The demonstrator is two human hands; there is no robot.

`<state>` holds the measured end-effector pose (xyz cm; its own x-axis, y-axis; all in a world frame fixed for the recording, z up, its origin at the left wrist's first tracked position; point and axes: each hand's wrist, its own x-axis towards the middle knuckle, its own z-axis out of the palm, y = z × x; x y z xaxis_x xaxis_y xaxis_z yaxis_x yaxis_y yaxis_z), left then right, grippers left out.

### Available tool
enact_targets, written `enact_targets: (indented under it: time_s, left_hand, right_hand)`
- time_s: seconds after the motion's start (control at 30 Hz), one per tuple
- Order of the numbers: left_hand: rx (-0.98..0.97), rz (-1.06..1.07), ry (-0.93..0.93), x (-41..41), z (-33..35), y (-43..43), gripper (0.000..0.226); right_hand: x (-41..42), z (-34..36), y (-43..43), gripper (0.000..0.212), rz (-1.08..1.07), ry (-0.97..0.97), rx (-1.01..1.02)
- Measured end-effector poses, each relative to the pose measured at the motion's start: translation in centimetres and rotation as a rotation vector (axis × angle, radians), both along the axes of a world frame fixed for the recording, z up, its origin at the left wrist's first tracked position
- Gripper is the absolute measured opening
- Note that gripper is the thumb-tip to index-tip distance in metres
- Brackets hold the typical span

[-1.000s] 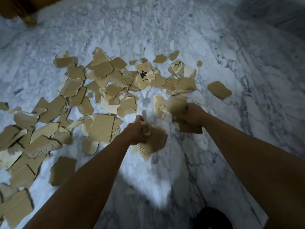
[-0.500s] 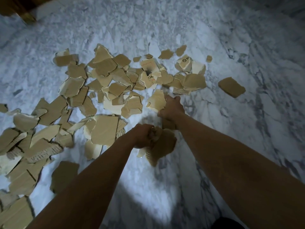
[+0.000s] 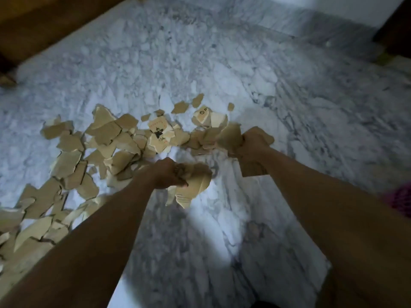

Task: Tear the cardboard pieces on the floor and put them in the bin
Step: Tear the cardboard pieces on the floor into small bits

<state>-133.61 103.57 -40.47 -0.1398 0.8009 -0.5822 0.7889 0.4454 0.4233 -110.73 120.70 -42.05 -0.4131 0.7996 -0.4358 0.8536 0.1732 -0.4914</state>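
Several torn tan cardboard pieces point(image 3: 104, 132) lie scattered over the white marble floor point(image 3: 200, 63), mostly at centre and left. My left hand point(image 3: 165, 175) grips a crumpled bunch of cardboard scraps point(image 3: 195, 185) that hangs below the fist. Further right and higher, my right hand point(image 3: 252, 142) grips another bunch of cardboard point(image 3: 230, 135), with a flat piece point(image 3: 251, 170) sticking out under the wrist. One piece on the floor bears a black printed mark point(image 3: 159, 132). No bin is in view.
Dark wooden furniture point(image 3: 44, 25) runs along the upper left edge. A dark upright object point(image 3: 395, 25) stands at the upper right corner. Something pink-purple point(image 3: 402, 200) shows at the right edge. The image is motion-blurred.
The view has tilted up and swung, showing more floor and furniture. My right hand has moved right and away from the left hand, still holding its cardboard. The left hand keeps its bunch.
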Motion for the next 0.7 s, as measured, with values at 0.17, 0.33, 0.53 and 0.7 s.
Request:
enact_targets:
  time_s: [0.17, 0.33, 0.53, 0.7]
  left_hand:
    - [0.067, -0.064, 0.065, 3.3, 6.1, 9.5, 0.026]
    - [0.075, -0.125, 0.095, 4.9, 3.2, 15.9, 0.028]
    - [0.162, -0.360, 0.299, 4.6, -3.3, 22.6, 0.041]
    - [0.155, -0.463, 0.261, 4.2, -6.2, 23.4, 0.041]
  right_hand:
    - [6.7, 4.3, 6.1, 0.041, -0.167, -0.025, -0.074]
    - [8.1, 0.4, 8.2, 0.044, -0.245, -0.029, -0.115]
    - [7.4, -6.2, 8.3, 0.048, -0.461, 0.043, -0.038]
    - [6.7, -7.7, 8.3, 0.052, -0.354, -0.086, 0.063]
